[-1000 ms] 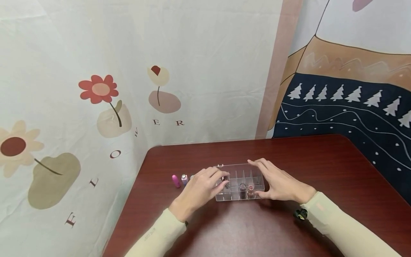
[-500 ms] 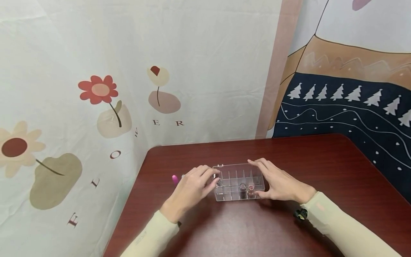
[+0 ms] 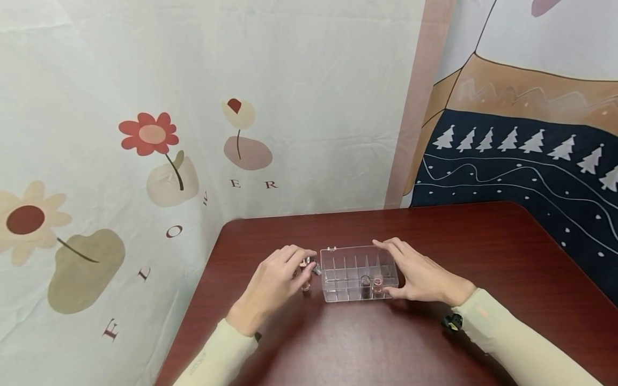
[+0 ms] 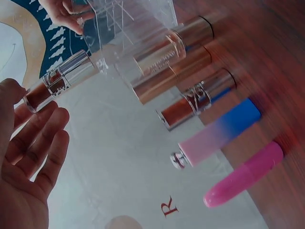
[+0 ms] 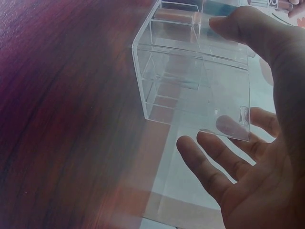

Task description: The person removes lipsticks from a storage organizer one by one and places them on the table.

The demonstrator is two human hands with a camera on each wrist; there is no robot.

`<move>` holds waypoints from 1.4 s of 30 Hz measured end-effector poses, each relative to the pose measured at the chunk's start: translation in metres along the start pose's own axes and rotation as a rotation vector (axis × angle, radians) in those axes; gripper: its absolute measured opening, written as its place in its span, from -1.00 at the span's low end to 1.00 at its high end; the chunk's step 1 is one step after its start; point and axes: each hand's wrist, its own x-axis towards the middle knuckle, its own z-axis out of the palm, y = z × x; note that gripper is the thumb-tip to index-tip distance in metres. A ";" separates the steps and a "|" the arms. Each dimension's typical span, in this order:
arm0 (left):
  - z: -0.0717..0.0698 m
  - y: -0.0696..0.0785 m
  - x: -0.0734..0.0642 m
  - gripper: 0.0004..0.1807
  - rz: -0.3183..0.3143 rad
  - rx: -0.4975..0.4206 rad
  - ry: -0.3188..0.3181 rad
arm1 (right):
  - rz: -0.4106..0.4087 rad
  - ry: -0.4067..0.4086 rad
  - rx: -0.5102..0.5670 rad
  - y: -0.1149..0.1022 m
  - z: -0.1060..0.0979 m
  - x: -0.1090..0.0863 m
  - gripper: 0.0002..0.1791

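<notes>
My left hand (image 3: 277, 276) pinches a lip gloss tube (image 4: 58, 82) with a silver cap and reddish-brown gloss, between thumb and fingertips. It hovers just left of a clear divided organizer (image 3: 338, 276), above the table. My right hand (image 3: 422, 271) grips the organizer's right end, thumb at the front and fingers at the back. Two tubes stand in the organizer's front row: a dark tube (image 3: 365, 288) and a pinkish tube (image 3: 377, 285). In the right wrist view, the organizer's clear end wall (image 5: 224, 95) sits between the right thumb and fingers.
Left of the organizer a row of cosmetics stands on the table: a gold-capped tube (image 4: 195, 31), a copper tube (image 4: 157, 83), another lip gloss (image 4: 183, 109), a pink-and-blue lipstick (image 4: 219, 131) and a magenta tube (image 4: 245, 174). A printed cloth (image 3: 314, 107) hangs behind the table (image 3: 386, 343).
My left hand has moved left with the lip gloss tube, from over the organizer's left end to beside it. The right hand and the organizer have stayed in place.
</notes>
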 end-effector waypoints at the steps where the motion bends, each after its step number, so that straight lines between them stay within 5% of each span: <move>1: -0.001 -0.001 -0.001 -0.74 -0.002 0.002 0.004 | -0.001 0.001 0.001 0.000 0.000 0.000 0.30; 24: -0.024 -0.025 -0.026 -0.74 -0.085 0.037 0.032 | -0.006 0.015 -0.006 0.000 0.000 0.000 0.30; 42: -0.018 -0.030 -0.045 -0.75 -0.095 0.023 0.020 | 0.010 0.010 0.004 -0.001 0.002 0.000 0.31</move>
